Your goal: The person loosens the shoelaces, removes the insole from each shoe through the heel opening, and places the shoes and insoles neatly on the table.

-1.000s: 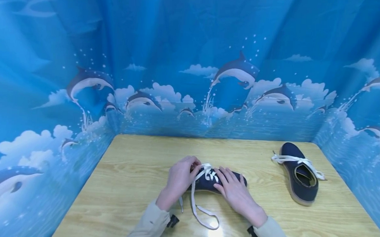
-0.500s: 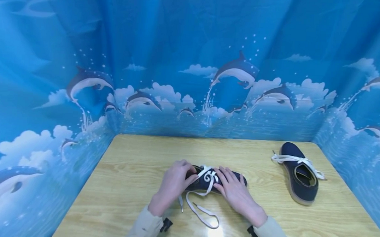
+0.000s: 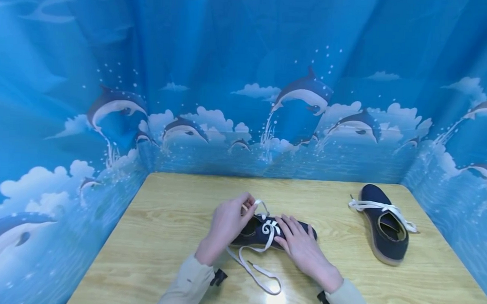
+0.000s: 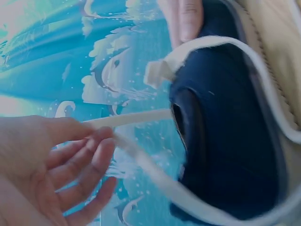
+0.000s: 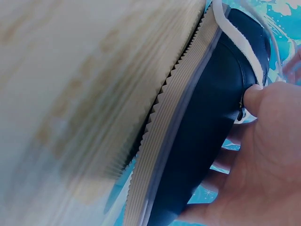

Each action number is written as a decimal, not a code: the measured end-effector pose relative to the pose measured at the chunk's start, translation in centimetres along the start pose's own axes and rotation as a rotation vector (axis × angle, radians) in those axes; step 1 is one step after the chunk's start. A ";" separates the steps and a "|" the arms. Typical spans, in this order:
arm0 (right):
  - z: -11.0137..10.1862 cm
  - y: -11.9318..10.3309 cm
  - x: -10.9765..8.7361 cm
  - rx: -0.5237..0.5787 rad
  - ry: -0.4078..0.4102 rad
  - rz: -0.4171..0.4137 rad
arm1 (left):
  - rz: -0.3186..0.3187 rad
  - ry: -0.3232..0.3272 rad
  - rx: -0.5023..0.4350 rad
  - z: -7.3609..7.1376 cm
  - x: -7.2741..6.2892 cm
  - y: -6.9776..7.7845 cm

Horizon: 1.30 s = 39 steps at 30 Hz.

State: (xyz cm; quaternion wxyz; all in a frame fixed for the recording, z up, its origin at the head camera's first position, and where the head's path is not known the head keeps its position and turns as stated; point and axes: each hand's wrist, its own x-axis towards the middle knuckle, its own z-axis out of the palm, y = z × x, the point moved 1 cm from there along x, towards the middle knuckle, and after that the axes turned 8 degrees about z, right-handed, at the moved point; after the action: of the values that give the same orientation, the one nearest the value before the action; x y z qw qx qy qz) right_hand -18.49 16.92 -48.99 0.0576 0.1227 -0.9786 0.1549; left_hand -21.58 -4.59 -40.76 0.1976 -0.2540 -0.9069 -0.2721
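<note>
A dark navy shoe [image 3: 259,238] lies sideways on the table, its toe to the right. My left hand [image 3: 229,221] pinches one white shoelace [image 3: 261,201] between thumb and fingertips, raised above the shoe's opening. In the left wrist view, this lace [image 4: 146,117] runs from the fingertips of my left hand [image 4: 66,169] towards the shoe [image 4: 225,127]. My right hand [image 3: 302,250] rests over the front of the shoe with fairly straight fingers. Its thumb [image 5: 254,100] touches the shoe beside the lacing. Another lace [image 3: 258,279] trails in a loop on the table's near side.
A second navy shoe [image 3: 390,247], its white laces [image 3: 367,203] spread to both sides, stands at the table's back right. A blue dolphin-print curtain [image 3: 215,55] encloses the wooden table [image 3: 176,199] at the back and sides.
The left hand moved off the lacing to the left, then came up with a white lace pinched in it. The front lace dropped towards the near side. The right hand stayed put.
</note>
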 end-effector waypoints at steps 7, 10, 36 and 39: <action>0.0 0.0 -0.1 -0.001 0.021 -0.008 | 0.050 0.011 -0.091 0.5 1.3 0.4; 0.0 -0.1 -0.1 -0.001 0.028 -0.009 | 0.025 -0.072 -0.040 0.6 0.9 0.2; 0.2 0.1 0.0 0.001 0.017 -0.010 | -0.025 0.018 -0.029 -0.2 1.2 0.0; 0.1 0.1 0.1 -0.002 0.015 -0.009 | 0.012 0.064 -0.081 0.2 1.9 0.1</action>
State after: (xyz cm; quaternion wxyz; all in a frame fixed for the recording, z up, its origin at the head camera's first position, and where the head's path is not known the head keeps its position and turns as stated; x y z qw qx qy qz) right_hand -18.60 16.99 -49.14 0.0655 0.1258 -0.9778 0.1544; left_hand -23.04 -3.76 -39.91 0.2177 -0.2585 -0.8868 -0.3153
